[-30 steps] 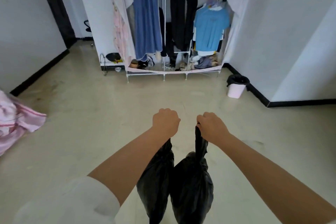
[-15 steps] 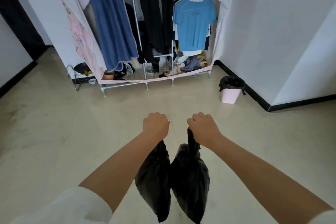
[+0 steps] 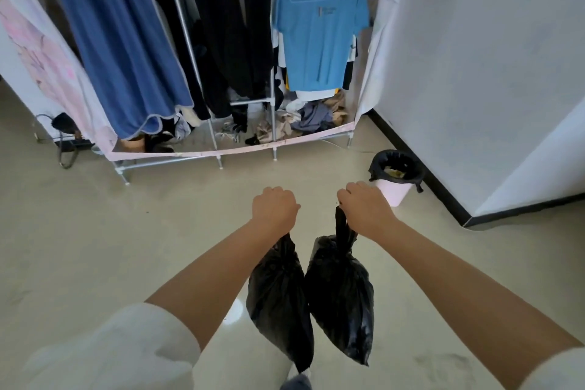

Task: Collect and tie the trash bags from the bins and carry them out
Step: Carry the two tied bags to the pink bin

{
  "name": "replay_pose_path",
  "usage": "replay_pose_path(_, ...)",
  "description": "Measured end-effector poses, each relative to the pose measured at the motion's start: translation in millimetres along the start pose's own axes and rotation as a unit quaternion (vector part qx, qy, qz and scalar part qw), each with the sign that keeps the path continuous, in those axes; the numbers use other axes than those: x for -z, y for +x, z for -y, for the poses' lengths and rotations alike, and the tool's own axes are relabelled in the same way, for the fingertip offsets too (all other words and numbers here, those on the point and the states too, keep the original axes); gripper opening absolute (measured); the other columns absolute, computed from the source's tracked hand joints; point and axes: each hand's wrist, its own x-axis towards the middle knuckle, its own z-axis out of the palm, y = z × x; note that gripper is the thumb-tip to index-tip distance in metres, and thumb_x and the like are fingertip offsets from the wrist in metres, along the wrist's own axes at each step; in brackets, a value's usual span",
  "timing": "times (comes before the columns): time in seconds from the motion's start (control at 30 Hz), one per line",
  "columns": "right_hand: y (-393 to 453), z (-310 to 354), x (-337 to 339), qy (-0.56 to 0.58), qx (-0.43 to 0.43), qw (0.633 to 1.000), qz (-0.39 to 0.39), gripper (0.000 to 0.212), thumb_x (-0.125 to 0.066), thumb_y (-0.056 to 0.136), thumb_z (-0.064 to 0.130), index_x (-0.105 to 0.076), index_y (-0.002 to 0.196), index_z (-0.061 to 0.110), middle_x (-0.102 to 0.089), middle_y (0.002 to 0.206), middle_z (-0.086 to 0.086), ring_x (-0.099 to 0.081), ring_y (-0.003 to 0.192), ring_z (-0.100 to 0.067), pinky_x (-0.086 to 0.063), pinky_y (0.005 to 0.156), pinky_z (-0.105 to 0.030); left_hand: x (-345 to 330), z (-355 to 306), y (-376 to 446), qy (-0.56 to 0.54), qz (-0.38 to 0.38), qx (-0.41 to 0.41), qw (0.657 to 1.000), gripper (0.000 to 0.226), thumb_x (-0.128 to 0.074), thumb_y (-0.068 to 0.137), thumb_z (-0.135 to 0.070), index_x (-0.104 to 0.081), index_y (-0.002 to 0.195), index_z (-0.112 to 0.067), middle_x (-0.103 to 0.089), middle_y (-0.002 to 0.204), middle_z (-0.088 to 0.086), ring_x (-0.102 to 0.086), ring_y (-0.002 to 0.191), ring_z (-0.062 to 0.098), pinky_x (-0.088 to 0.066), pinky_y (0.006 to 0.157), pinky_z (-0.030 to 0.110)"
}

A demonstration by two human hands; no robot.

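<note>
While both hands stay fisted, left hand (image 3: 274, 206) grips left bag (image 3: 278, 298), right hand (image 3: 364, 207) right bag (image 3: 340, 294).

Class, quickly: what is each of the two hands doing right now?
Left hand: closed, holding the left black trash bag by its neck.
Right hand: closed, holding the right black trash bag by its neck.

A person's left hand (image 3: 274, 206) and right hand (image 3: 364, 209) each grip the neck of a full black trash bag (image 3: 278, 298), the second bag (image 3: 340, 294) hanging beside it (the two touch), before an open wardrobe rack (image 3: 196, 51); a pink bin (image 3: 394, 191), black-lined, stands near the wall.
</note>
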Motion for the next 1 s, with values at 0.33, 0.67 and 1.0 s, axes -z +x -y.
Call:
replay_pose_path(0.33, 184, -154, -86, 0.045, -0.031, 0.995, 0.082, 0.016, -0.053, 0.087, 0.011, -0.057, 0.101, 0.005, -0.059, 0.104, -0.011, -0.055, 0.099, -0.028, -0.026, 0.066, -0.028, 29, -42, 255, 0.018, 0.056, -0.009, 0.998, 0.039, -0.030, 0.101, -0.030, -0.051, 0.122, -0.005, -0.051, 0.127, 0.011, -0.044, 0.122, 0.027, -0.040, 0.096, 0.035)
replay_pose_path(0.67, 387, -299, -183, 0.159, -0.028, 0.975, 0.154, 0.020, -0.040, 0.094, 0.011, -0.053, 0.108, 0.005, -0.054, 0.114, -0.012, -0.049, 0.108, -0.029, -0.038, 0.078, -0.032, 27, -82, 502, -0.016, 0.102, 0.099, 0.990, 0.035, -0.035, 0.099, -0.025, -0.049, 0.125, -0.007, -0.050, 0.130, 0.011, -0.044, 0.123, 0.027, -0.040, 0.096, 0.034)
replay_pose_path(1.0, 552, -388, -293, 0.151, -0.026, 0.949, 0.277, 0.025, -0.040, 0.091, 0.008, -0.050, 0.114, 0.004, -0.053, 0.118, -0.014, -0.049, 0.112, -0.031, -0.042, 0.087, -0.036, -2, -101, 724, -0.017, 0.157, 0.116, 0.981, 0.032, -0.039, 0.097, -0.018, -0.048, 0.125, -0.006, -0.051, 0.129, 0.011, -0.046, 0.121, 0.027, -0.042, 0.094, 0.034)
